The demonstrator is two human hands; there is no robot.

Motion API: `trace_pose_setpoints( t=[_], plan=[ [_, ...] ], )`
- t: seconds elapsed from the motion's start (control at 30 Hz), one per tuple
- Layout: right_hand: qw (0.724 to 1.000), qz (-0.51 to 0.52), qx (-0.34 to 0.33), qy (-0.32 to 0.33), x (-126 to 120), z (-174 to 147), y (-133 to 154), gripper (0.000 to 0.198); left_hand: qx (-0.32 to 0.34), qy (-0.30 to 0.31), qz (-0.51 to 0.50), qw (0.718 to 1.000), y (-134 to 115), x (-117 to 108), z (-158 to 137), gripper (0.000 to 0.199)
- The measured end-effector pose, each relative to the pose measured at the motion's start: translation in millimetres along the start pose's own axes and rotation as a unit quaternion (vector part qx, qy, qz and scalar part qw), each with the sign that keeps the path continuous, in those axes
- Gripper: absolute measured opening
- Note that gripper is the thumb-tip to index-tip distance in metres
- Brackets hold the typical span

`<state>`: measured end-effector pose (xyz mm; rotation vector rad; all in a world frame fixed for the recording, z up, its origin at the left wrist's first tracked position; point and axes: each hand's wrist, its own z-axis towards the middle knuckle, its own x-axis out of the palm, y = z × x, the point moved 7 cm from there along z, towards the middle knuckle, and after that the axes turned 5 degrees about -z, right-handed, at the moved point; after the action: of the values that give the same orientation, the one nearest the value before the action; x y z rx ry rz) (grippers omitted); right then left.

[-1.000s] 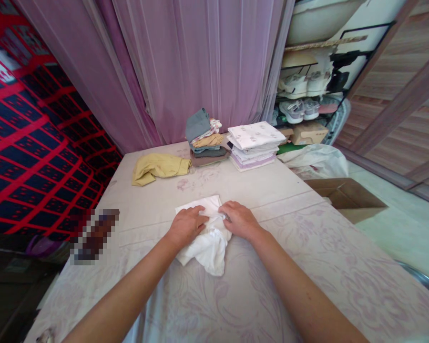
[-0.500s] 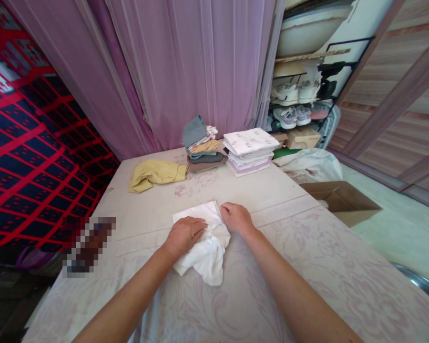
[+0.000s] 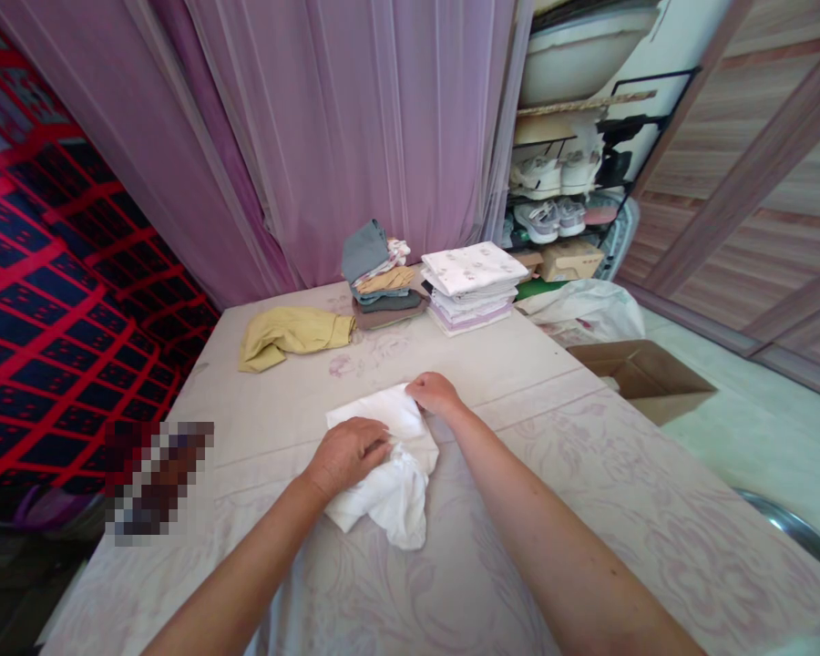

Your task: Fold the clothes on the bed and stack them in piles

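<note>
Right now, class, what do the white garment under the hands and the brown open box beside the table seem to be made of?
White garment: soft matte woven or knit cloth, probably cotton; it creases and bunches limply. Brown open box: apparently plain matte cardboard, with stiff flat flaps.

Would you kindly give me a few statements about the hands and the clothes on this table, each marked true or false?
1. The left hand lies flat on the white garment. True.
2. The right hand holds the yellow garment. False: it is at the white garment's far corner; the yellow one lies apart, untouched.
3. Two stacks of folded clothes stand at the far end of the table. True.
4. The cardboard box sits on the table. False: it is on the floor beside it.
</note>
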<state>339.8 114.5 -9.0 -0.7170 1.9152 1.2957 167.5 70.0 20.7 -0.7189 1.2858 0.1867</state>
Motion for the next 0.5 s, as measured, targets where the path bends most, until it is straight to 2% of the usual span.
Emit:
trace_pose_setpoints(
  t=[0.17, 0.27, 0.37, 0.5],
  plan=[
    [0.999, 0.034, 0.001, -0.008, 2.9, -2.2, -4.7, 0.03, -0.047, 0.016, 0.017, 0.999, 2.5, 0.7, 2.1, 0.018],
    [0.999, 0.013, -0.003, -0.041, 0.1, -6.7, -5.6, 0.04, -0.072, 0.007, 0.014, 0.997, 6.5, 1.5, 1.8, 0.028],
    [0.996, -0.009, -0.03, -0.078, -2.8, -10.0, -4.8, 0.045, -0.027, 0.008, 0.01, 1.0, 1.0, 1.9, 2.8, 0.025],
    [0.992, 0.019, -0.062, -0.111, -8.2, -14.6, -7.2, 0.038, 0.008, 0.001, 0.006, 1.0, -5.1, -4.0, 7.8, 0.021]
  ],
)
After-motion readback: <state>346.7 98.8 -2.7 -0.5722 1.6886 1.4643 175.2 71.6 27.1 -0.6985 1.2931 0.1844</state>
